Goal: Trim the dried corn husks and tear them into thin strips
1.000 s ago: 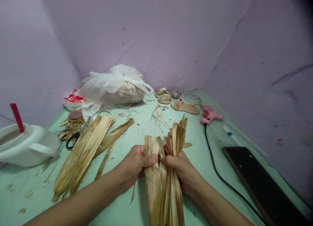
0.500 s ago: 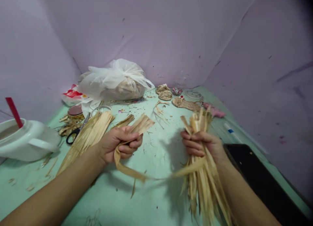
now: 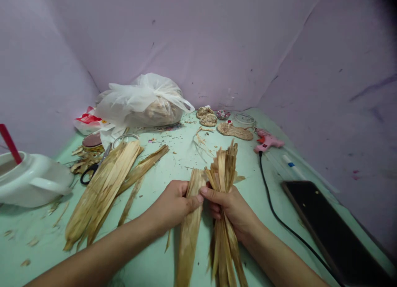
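My left hand [image 3: 177,202] pinches a broad, dry, straw-coloured leaf strip [image 3: 190,245] near its top end, and the strip hangs down toward the front of the table. Beside it, my right hand [image 3: 231,208] is closed round a bundle of narrow dry leaf strips [image 3: 223,167], whose ends fan out above and below the fist. The tips of both hands nearly meet at the top of the broad strip. To the left lies a pile of wide dry leaves [image 3: 104,187], with a single narrower leaf [image 3: 144,165] next to it.
Scissors [image 3: 93,169] lie behind the pile, near a white watering can [image 3: 37,177]. At the back sits a white plastic bag [image 3: 142,103]. A woven sole-shaped piece [image 3: 235,131], a pink glue gun [image 3: 268,142] with its black cord and a black phone [image 3: 328,229] are on the right.
Both hands have come together in the middle. The broad strip in my left hand now hangs straight down. My right hand has moved left with the bundle, uncovering the glue gun.
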A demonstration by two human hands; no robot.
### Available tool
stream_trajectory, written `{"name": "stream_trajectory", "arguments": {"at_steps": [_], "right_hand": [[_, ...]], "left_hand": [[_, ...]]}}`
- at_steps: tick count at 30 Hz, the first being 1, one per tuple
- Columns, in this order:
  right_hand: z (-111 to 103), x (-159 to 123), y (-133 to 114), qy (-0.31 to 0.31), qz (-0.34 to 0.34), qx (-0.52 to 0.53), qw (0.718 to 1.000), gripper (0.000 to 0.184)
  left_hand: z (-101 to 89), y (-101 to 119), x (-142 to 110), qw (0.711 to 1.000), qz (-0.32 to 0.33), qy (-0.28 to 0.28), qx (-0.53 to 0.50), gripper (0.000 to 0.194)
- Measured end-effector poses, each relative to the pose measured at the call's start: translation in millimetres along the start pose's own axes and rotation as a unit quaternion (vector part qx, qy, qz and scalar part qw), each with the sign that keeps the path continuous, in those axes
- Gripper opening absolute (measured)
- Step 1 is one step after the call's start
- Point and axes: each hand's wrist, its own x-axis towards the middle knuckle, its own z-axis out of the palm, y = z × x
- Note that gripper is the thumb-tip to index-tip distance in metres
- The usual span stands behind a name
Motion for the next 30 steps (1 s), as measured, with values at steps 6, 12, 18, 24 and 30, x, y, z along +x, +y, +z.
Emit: {"name": "stream_trajectory", "arguments": {"at_steps": [6,12,18,24,30], "right_hand": [[-4,1,-2,0.007,0.013,-0.013,1.0,0.026],[-3,0,0,-0.016,-0.008,-0.053,0.998,0.025],[1,-1,-1,0.006,-0.022,-0.08,0.997,0.02],[5,-3,-1,0.021,-0.02,-0.117,0.993,0.011],[0,0,0,0.012,-0.035,-0.076,0.996,0.007]], "left_hand": [[-8.7,1,4,0.993,-0.023,0.071,0.095,0.023],[-9.3,0,3,0.993,-0.012,0.088,0.073,0.019],[-6.3,5,3,0.995,-0.018,0.072,0.061,0.018],[0.4,0,5,0.998,-0.004,0.055,-0.029,0.012],[-11.2,-8,6,0.998,-0.004,0.019,-0.068,0.018]]}}
